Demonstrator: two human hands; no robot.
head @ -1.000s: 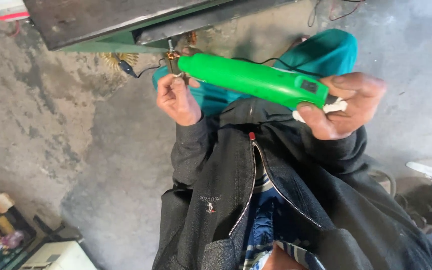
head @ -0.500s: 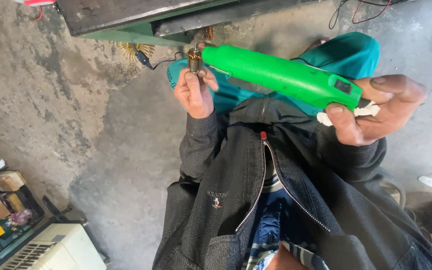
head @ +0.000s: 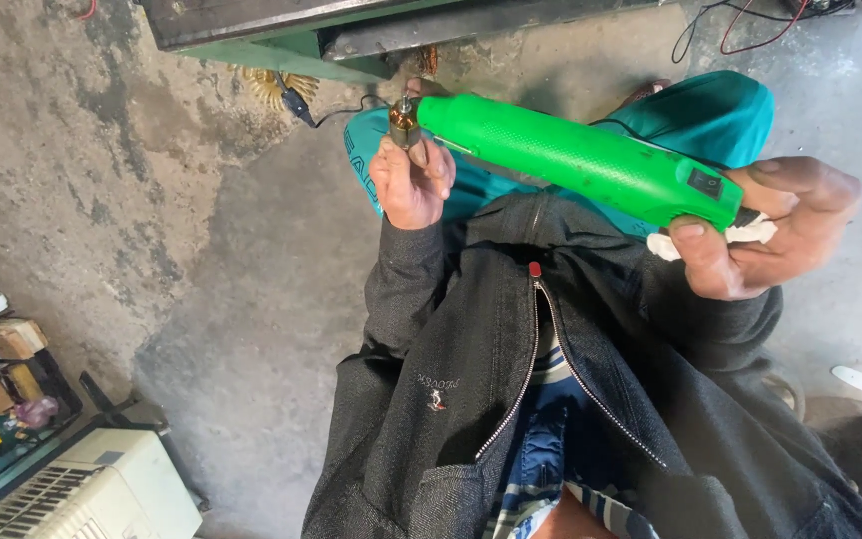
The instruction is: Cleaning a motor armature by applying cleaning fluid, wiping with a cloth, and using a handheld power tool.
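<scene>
The right hand [head: 765,235] is closed around the rear end of a green rotary tool [head: 571,160]. Its thumb lies on the side of the tool body, just below the small black switch [head: 705,183], and the other fingers curl around from behind, together with a piece of white cloth [head: 750,235] that is pressed between palm and tool. The tool is held in the air in front of the chest, almost level, with the front end a little higher and pointing to the left hand.

The left hand [head: 411,185] is raised with the wrist bent and the forearm coming up from the dark jacket sleeve. Its fingertips [head: 421,155] are pressed together on the small brass-coloured chuck [head: 404,122] at the nose of the tool, pinching it from below.

Under both hands is the concrete floor [head: 202,250]. Behind the tool is a teal garment [head: 710,115] over the knees, and above it the edge of a green metal worktop [head: 291,45]. A black cable [head: 336,110] runs on the floor near the chuck.
</scene>
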